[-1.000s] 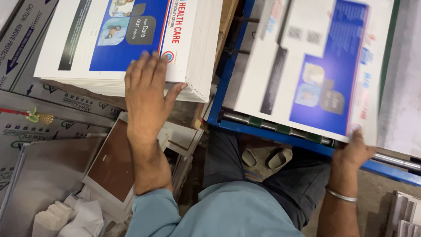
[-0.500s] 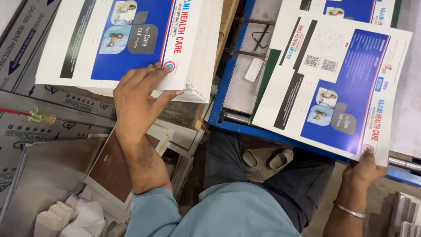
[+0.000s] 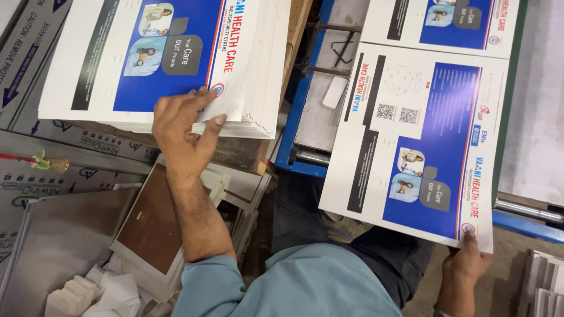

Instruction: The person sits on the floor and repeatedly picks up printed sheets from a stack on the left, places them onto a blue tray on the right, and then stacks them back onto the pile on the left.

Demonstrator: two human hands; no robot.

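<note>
Blue machine frame [image 3: 294, 147] splits the scene down the middle. Left hand [image 3: 182, 126] presses on the stack of printed sheets [image 3: 158, 58], thumb hooked under the near corner, fingers spread flat on top. Right hand [image 3: 467, 261] pinches the bottom corner of a loose printed sheet [image 3: 420, 141], which hangs out past the frame's edge over the lap.
</note>
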